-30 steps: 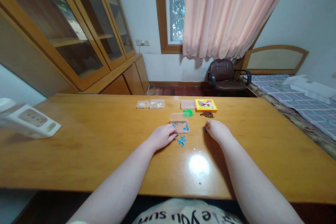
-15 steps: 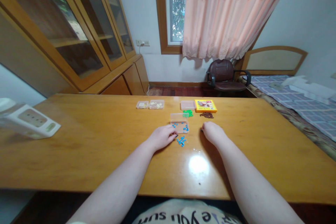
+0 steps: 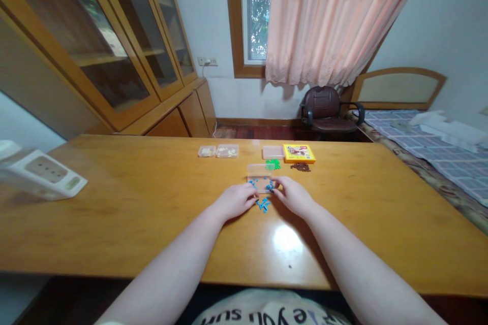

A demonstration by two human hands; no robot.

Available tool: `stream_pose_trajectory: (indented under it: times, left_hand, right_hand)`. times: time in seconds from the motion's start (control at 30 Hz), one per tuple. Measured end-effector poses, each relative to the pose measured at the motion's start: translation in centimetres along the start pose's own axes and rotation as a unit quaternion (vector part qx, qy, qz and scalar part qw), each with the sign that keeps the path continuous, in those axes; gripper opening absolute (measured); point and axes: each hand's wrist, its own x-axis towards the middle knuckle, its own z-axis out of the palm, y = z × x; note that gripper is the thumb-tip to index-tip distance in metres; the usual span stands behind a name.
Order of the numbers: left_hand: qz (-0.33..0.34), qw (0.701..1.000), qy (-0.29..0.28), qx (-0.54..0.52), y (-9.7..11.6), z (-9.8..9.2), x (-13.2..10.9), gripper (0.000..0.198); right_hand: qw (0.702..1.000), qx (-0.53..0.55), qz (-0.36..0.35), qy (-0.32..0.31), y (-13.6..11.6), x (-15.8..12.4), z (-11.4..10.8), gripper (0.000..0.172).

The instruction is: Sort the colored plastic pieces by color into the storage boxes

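A clear plastic box [image 3: 261,171] with its lid raised holds several small blue pieces, and a loose pile of blue pieces [image 3: 264,205] lies on the table just in front of it. My left hand [image 3: 237,200] rests at the box's front left corner, its fingers bent together beside the pile; what they hold, if anything, is too small to name. At the box's right side is my right hand [image 3: 290,194], thumb and forefinger apart around blue pieces at the right end.
Behind the box are green pieces [image 3: 273,164], brown pieces [image 3: 301,167], a yellow box [image 3: 299,153] and a shallow clear tray [image 3: 273,152]. Two clear containers with pale pieces [image 3: 227,151] stand back left. A white appliance [image 3: 46,170] is far left on the table [image 3: 152,183].
My right hand has moved left from the bare table to the right side of the clear box, and its fingers have spread. My left hand has barely moved.
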Motion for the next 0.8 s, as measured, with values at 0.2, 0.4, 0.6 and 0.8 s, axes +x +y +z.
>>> stream_pose_trajectory:
  times: [0.2,0.4,0.6,0.8]
  left_hand:
    - [0.021,1.0,-0.023,0.003,-0.4,0.4,-0.2,0.019]
    - [0.012,0.999,-0.029,0.01,-0.6,0.6,-0.1,0.016]
    - [0.0,0.999,-0.031,0.018,-0.4,0.5,0.0,0.011]
    - [0.002,0.999,-0.035,0.016,-0.2,0.3,0.0,0.011]
  right_hand:
    - [0.99,-0.049,-0.052,-0.122,-0.7,-0.7,-0.7,0.026]
    - [0.984,-0.091,-0.035,-0.152,-1.0,-0.6,-0.7,0.029]
    - [0.98,-0.136,-0.016,-0.143,-1.2,-0.4,-0.6,0.025]
    - [0.975,-0.171,-0.005,-0.144,-1.5,-0.3,-0.4,0.025]
